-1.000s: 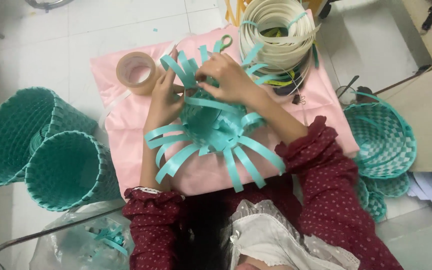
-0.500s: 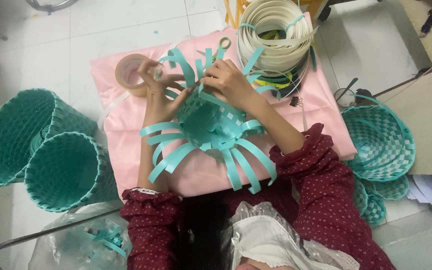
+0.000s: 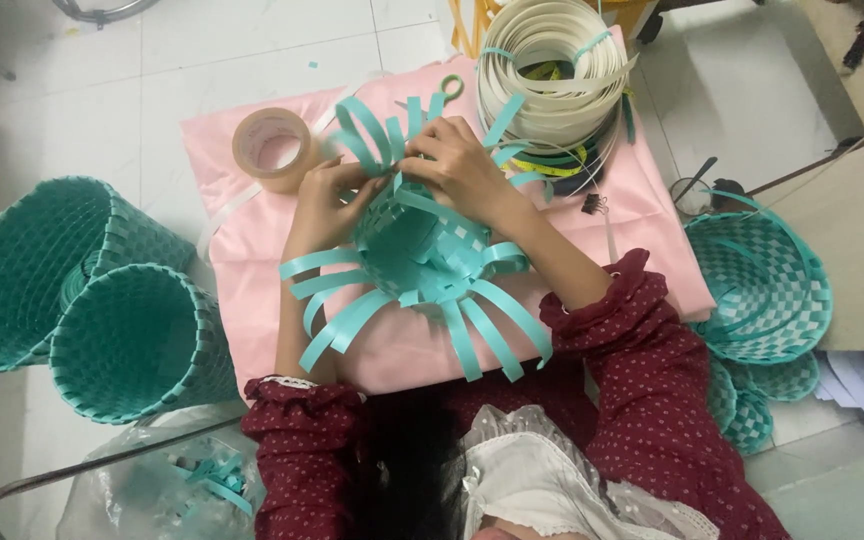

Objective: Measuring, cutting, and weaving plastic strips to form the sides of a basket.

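A half-woven teal basket point(image 3: 417, 250) lies tilted on a pink cloth point(image 3: 252, 270), with loose teal strips fanning out all around it. My left hand point(image 3: 327, 200) grips its left rim and pinches a strip there. My right hand point(image 3: 457, 165) holds the far rim from above, fingers closed on the strips. Both arms wear dark red dotted sleeves.
A roll of tan tape point(image 3: 270, 148) sits left of my hands. A coil of cream strapping point(image 3: 552, 70) lies behind. Two finished teal baskets point(image 3: 92, 300) lie at left, a stack of woven bases point(image 3: 762, 290) at right. A plastic bag with teal scraps point(image 3: 182, 480) is near.
The basket has been turned and tipped further onto its side, and both hands have shifted along its rim toward the far edge.
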